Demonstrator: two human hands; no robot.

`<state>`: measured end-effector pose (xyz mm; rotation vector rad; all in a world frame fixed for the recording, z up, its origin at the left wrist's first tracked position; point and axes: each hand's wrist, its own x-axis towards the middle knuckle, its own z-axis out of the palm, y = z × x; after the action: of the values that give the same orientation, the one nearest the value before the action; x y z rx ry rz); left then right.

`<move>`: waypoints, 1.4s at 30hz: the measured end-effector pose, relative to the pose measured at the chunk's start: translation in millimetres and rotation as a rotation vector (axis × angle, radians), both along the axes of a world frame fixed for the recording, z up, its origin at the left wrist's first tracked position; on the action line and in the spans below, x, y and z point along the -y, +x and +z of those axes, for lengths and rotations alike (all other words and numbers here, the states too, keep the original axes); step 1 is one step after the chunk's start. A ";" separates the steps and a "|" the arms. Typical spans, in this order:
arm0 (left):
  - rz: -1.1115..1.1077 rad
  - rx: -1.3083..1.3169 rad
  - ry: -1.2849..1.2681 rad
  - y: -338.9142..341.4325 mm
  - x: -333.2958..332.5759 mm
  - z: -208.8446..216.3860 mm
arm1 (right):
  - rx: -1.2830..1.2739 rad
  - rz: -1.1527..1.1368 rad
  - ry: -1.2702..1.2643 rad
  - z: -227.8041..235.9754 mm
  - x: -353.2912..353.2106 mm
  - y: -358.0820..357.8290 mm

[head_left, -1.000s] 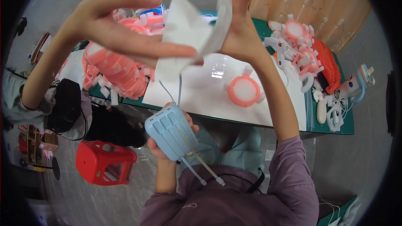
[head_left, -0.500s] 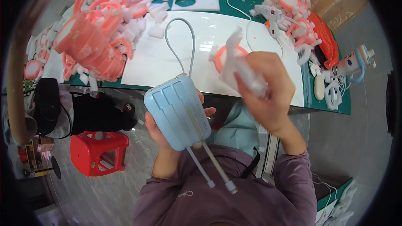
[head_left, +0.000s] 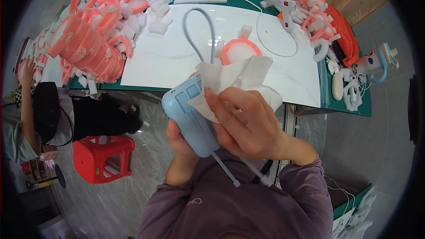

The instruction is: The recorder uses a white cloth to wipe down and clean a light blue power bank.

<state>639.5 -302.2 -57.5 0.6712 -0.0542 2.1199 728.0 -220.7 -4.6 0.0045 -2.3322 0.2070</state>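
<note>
A light-blue power bank point(head_left: 191, 121) is tilted in front of my chest, gripped from below by my left hand point(head_left: 180, 144). One grey cable point(head_left: 187, 22) loops up from its top end, and two short cables hang from its lower end. My right hand point(head_left: 252, 126) pinches a crumpled white tissue point(head_left: 250, 71) against the upper right side of the power bank, hiding part of its face. Just beyond the tissue, a round white foam piece with a pink rim point(head_left: 241, 52) lies on the white board.
The white board point(head_left: 150, 68) covers much of the green table. Pink and white foam pieces point(head_left: 88, 48) heap up at left. At right are a glue gun point(head_left: 287, 13), a red bag point(head_left: 347, 40) and a tumbler point(head_left: 372, 64). A red stool point(head_left: 104, 159) stands near another person at left.
My right hand has brought the tissue left onto the power bank. The power bank has turned slightly in my left hand. At far left, the other person's arm has lowered toward the foam pieces.
</note>
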 end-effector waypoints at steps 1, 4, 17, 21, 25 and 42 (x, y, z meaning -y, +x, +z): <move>0.002 -0.001 -0.001 1.3 0.1 2.1 | -0.016 0.049 -0.052 -0.9 -0.6 1.6; 0.074 0.112 -0.129 -0.5 2.0 3.2 | -0.021 0.133 -0.074 -2.4 2.3 10.2; -0.080 0.042 -0.252 -4.9 1.1 6.5 | -0.104 0.210 0.185 -10.2 -0.4 20.8; 0.112 0.166 -0.430 6.7 6.6 6.4 | -0.140 0.060 0.269 -4.5 -4.8 10.0; -0.044 0.168 -0.235 -6.1 12.4 -11.6 | -0.071 0.050 0.264 0.1 -7.7 6.6; -0.183 0.224 -0.438 -17.9 -12.0 4.9 | 0.007 0.361 0.095 -26.9 -17.0 26.3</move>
<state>621.6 -290.2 -52.6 0.1626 0.2127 1.9320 754.3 -203.7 -31.5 0.4749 -2.3315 0.2738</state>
